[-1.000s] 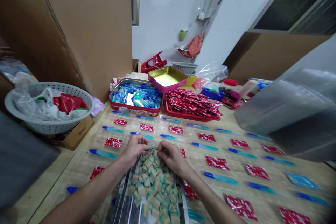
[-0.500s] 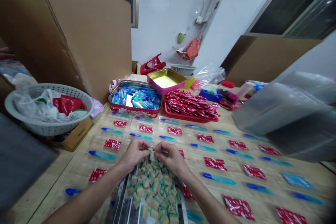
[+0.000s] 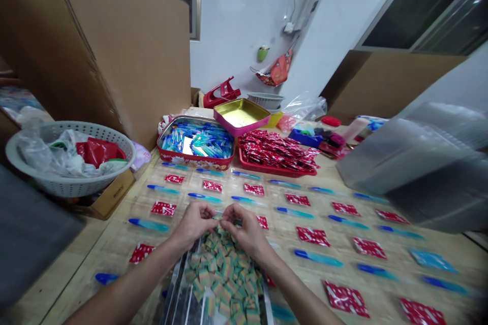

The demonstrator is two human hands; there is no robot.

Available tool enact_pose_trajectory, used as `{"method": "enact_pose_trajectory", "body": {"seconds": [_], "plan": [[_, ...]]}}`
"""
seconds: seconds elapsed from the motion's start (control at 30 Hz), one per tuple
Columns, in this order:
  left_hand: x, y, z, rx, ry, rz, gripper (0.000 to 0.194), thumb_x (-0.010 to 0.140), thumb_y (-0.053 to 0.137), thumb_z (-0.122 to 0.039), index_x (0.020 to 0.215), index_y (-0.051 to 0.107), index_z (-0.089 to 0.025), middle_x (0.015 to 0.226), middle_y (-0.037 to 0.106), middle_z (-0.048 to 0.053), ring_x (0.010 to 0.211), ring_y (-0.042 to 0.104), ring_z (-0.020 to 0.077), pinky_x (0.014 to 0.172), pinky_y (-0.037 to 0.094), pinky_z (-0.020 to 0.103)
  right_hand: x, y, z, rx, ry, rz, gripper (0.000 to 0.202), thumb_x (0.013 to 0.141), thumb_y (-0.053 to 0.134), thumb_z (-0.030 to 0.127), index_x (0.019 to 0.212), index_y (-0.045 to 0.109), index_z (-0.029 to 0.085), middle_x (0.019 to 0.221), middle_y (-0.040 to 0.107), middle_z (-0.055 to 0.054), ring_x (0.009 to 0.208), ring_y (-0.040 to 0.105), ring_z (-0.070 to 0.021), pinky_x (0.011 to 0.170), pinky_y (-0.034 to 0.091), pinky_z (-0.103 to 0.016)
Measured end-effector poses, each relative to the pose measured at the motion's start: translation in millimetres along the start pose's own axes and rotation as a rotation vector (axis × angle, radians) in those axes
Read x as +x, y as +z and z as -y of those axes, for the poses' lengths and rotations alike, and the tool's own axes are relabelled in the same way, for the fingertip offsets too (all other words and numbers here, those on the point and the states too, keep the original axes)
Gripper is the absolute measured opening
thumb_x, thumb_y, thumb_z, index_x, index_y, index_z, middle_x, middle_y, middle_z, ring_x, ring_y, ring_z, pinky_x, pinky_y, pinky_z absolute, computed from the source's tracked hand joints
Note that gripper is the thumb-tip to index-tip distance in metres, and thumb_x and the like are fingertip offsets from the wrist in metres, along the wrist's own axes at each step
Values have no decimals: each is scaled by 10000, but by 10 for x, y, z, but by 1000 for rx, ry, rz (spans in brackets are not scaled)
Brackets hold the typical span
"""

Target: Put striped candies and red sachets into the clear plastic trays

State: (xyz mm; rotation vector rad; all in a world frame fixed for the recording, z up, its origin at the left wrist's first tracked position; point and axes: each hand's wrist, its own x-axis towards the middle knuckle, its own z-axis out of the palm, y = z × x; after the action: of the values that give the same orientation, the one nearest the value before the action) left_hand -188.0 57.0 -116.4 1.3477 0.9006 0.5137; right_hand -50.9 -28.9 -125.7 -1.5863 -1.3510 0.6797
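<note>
A clear tray (image 3: 176, 310) is heaped with small striped blocks (image 3: 219, 274) in green and tan-orange, which look like small erasers. Over its far end my left hand (image 3: 196, 223) is closed in a pinch, thumb against fingers. My right hand (image 3: 244, 228) pinches from the other side, its fingertips almost meeting the left ones. A bit of one striped block shows between the two pinches, mostly covered by fingers. Around the tray lie rows of clear bags, each with a blue pen (image 3: 318, 258) and a red patterned packet (image 3: 313, 236).
Behind the rows stand a tin of blue pens (image 3: 196, 162), a red tray of packets (image 3: 278, 171) and a pink-and-gold lid (image 3: 244, 129). To the left is a grey basket (image 3: 72, 185) beside tall cardboard (image 3: 152, 51). Translucent bins (image 3: 412, 162) stand at right.
Both hands stay over the far end of the tray. The right fingertips have shifted slightly left toward the left hand, and the striped block between them is now more covered.
</note>
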Motion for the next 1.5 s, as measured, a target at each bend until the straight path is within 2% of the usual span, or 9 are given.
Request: {"method": "enact_pose_trajectory", "body": {"seconds": [0.13, 0.3, 0.67, 0.87, 0.97, 1.07, 1.2, 1.3, 1.5], "plan": [[6, -6, 27, -88, -69, -40, 125, 512, 636, -152, 617, 571, -129, 531, 564, -22, 478, 515, 105, 460, 413, 216, -49, 15, -8, -100, -7, -1, 185, 635, 663, 189, 760, 526, 187, 748, 578, 17, 716, 524, -152, 655, 387, -248], [17, -25, 49, -142, -87, -67, 149, 491, 658, -161, 604, 565, -129, 503, 558, -28, 436, 480, 82, 436, 371, 197, -88, 29, 37, -196, 50, 14, 97, 660, 645, 188, 720, 569, 183, 728, 606, 6, 753, 532, -173, 695, 371, -267], [-29, 50, -21, -159, -86, -88, 140, 473, 648, -138, 592, 574, -125, 457, 558, -29, 407, 479, 79, 425, 351, 192, -22, -47, 25, 69, 132, 166, 153, 735, 550, 241, 615, 545, 146, 552, 497, 29, 524, 432, -95, 499, 308, -199], [42, -121, -62, -232, -93, -177, 186, 476, 688, -194, 604, 571, -127, 508, 602, -2, 475, 570, 137, 470, 422, 231, -168, -103, 60, -52, 91, 242, 158, 731, 589, 223, 594, 572, 146, 561, 537, 22, 554, 465, -105, 526, 314, -202], [26, -182, -80, -217, -36, -122, 196, 504, 706, -193, 645, 585, -128, 553, 616, -2, 506, 565, 123, 512, 446, 235, -229, -129, 94, -152, 41, 237, 99, 647, 687, 198, 623, 603, 152, 622, 577, 13, 600, 500, -122, 552, 328, -211], [-16, -165, -53, -127, 88, -40, 176, 555, 695, -168, 702, 605, -133, 589, 612, -11, 539, 550, 103, 539, 433, 213, -200, -174, 141, -94, -13, 208, 60, 660, 622, 103, 656, 618, 163, 679, 594, 4, 653, 533, -132, 605, 370, -219], [-63, -98, 3, 37, 205, 46, 126, 619, 644, -130, 743, 620, -141, 641, 605, -11, 607, 551, 100, 580, 418, 198, -91, -225, 195, 16, -102, 62, 129, 663, 568, 50, 686, 606, 171, 748, 602, -5, 741, 560, -149, 695, 407, -247], [-87, -52, -11, 74, 206, 77, 123, 616, 623, -114, 736, 621, -139, 650, 601, -8, 616, 548, 108, 594, 424, 209, -46, -223, 207, -16, -151, -20, 84, 692, 625, 104, 727, 610, 179, 795, 632, -16, 799, 569, -170, 756, 404, -283], [-113, 21, -105, 35, 97, 121, 122, 554, 635, -95, 670, 614, -125, 590, 577, -22, 565, 516, 95, 543, 388, 199, -65, -193, 184, -112, -167, 26, 88, 730, 653, 117, 750, 655, 202, 765, 667, 0, 785, 576, -165, 834, 358, -317]]}}
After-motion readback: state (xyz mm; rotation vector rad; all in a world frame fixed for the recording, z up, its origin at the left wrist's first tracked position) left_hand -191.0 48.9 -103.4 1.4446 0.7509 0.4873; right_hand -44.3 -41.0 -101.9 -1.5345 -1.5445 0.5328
